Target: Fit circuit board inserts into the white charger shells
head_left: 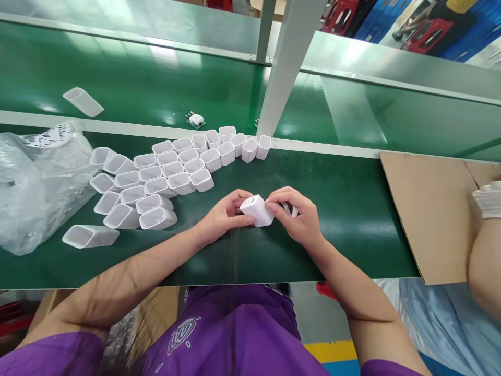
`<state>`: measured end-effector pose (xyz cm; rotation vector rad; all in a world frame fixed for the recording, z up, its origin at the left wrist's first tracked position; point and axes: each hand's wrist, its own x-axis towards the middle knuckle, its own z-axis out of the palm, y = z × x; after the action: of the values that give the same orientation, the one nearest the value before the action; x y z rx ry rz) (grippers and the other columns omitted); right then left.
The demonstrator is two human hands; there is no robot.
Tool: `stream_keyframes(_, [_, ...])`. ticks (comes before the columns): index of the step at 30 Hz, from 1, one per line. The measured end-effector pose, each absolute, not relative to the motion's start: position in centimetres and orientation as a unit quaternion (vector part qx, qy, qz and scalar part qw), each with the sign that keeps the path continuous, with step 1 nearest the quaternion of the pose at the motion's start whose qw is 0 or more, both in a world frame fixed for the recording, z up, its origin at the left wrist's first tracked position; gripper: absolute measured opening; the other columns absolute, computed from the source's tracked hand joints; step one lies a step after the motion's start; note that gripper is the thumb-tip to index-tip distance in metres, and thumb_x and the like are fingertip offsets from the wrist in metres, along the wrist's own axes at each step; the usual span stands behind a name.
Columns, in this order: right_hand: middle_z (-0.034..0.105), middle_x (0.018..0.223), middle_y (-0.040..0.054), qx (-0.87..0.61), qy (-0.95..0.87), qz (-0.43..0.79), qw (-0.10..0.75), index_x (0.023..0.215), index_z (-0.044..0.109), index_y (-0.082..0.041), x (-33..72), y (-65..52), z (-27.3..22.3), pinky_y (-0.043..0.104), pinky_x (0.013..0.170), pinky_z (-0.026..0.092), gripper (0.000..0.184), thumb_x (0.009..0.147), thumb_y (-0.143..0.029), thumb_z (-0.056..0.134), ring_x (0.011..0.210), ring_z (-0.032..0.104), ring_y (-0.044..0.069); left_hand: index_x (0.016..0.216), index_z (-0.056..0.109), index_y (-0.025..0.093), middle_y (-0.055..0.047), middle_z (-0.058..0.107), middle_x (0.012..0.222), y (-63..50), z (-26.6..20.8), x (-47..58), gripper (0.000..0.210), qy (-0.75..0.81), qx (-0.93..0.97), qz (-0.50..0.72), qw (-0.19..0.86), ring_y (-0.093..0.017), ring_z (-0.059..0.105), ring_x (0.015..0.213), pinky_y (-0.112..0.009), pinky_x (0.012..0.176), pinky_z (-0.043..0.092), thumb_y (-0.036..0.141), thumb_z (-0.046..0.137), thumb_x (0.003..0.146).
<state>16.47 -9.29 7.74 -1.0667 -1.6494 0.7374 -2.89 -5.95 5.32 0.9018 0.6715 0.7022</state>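
Clear plastic bag (35,183) at left, brown cardboard sheet (434,214) at right, small circuit board (195,120) on green belt (344,203)

- Left hand (223,216) and right hand (299,219) grip one white charger housing (257,210) between them, just above the green work surface (352,209)
- Small white part (291,210) sits under the right fingers, mostly hidden
- Cluster of empty white shells (164,175) lies left of the hands, open ends up or sideways
- Clear plastic bag (35,183) rests at far left, touching the cluster
- Single shell (83,101) and a small circuit board (195,120) lie on the rear belt (156,83)
- Cardboard sheet (430,214) lies at right; a co-worker's gloved hand (488,198) rests on its edge
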Motion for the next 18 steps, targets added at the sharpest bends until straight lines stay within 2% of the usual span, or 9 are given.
stream_keyframes(2, [0.067, 0.086, 0.0027, -0.443, -0.680, 0.298, 0.502, 0.085, 0.068, -0.022, 16.35, -9.31, 7.71, 0.031, 0.067, 0.052, 0.015, 0.096, -0.030, 0.062, 0.075, 0.062, 0.018, 0.095, 0.063, 0.020, 0.000, 0.067, 0.085, -6.04, 5.49, -2.84, 0.037, 0.306, 0.426, 0.326, 0.787, -0.015, 0.062, 0.080, -0.028, 0.074, 0.055, 0.020, 0.083, 0.064])
stream_keyframes(7, [0.067, 0.089, 0.0034, -0.444, -0.694, 0.258, 0.504, 0.087, 0.068, -0.022, 15.92, -9.41, 7.27, 0.031, 0.068, 0.054, 0.012, 0.096, -0.025, 0.060, 0.076, 0.063, 0.018, 0.112, 0.065, 0.024, -0.004, 0.064, 0.116, -6.24, 5.56, -2.71, 0.048, 0.322, 0.412, 0.342, 0.781, -0.020, 0.061, 0.101, -0.033, 0.085, 0.056, 0.021, 0.081, 0.067])
stream_keyframes(12, [0.067, 0.090, 0.0041, -0.438, -0.707, 0.251, 0.495, 0.089, 0.067, -0.022, 15.71, -9.54, 6.94, 0.032, 0.069, 0.054, 0.013, 0.097, -0.025, 0.058, 0.078, 0.063, 0.018, 0.120, 0.065, 0.025, -0.004, 0.066, 0.109, -6.40, 5.06, -2.82, 0.058, 0.349, 0.449, 0.354, 0.742, -0.020, 0.061, 0.102, -0.032, 0.090, 0.053, 0.024, 0.084, 0.065])
stream_keyframes(18, [0.067, 0.090, 0.0037, -0.426, -0.703, 0.265, 0.504, 0.089, 0.067, -0.021, 15.55, -9.62, 6.83, 0.031, 0.070, 0.054, 0.009, 0.096, -0.022, 0.060, 0.077, 0.063, 0.017, 0.125, 0.063, 0.027, -0.006, 0.065, 0.123, -6.42, 5.30, -2.89, 0.060, 0.319, 0.433, 0.374, 0.756, -0.024, 0.059, 0.116, -0.035, 0.098, 0.051, 0.022, 0.081, 0.068])
